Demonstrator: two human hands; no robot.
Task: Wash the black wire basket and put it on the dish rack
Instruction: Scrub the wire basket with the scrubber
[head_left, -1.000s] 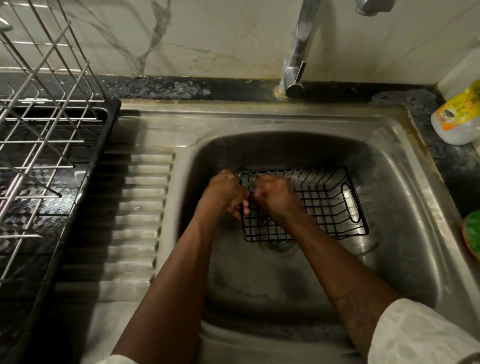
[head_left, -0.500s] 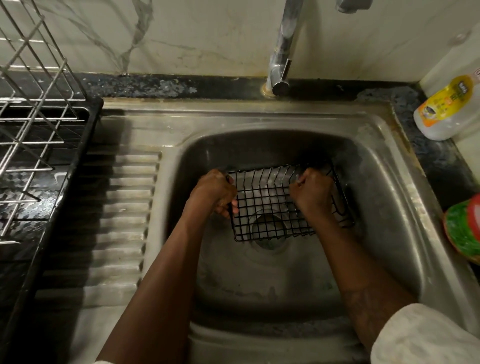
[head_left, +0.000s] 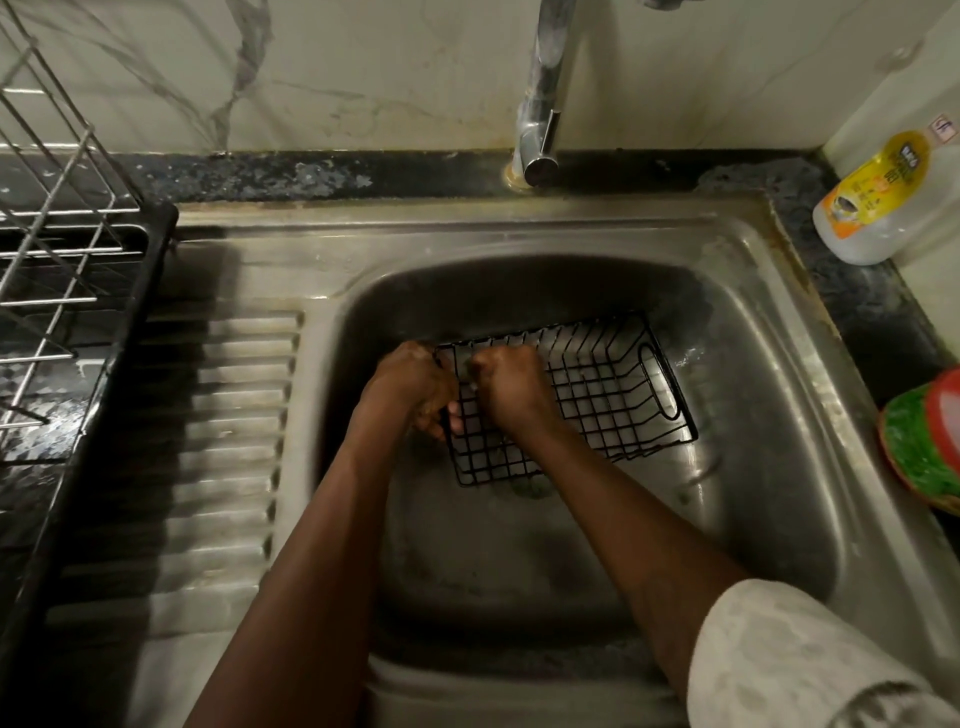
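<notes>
A black wire basket (head_left: 613, 395) lies low in the steel sink (head_left: 467, 228), the left hand (head_left: 410, 387) gripping its end, the right hand (head_left: 511, 387) fisted inside around something I cannot make out; it looks light, stiff, wet-slick, best held by its rim.

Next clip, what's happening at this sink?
A person is washing a black wire basket that sits in the stainless steel sink basin. The left hand grips the basket's left end, while the right hand is curled in a fist against the wires inside it; whether it holds a scrubber is hidden. No water shows at the chrome faucet. The metal wire dish rack on the left does not yet hold the basket.
</notes>
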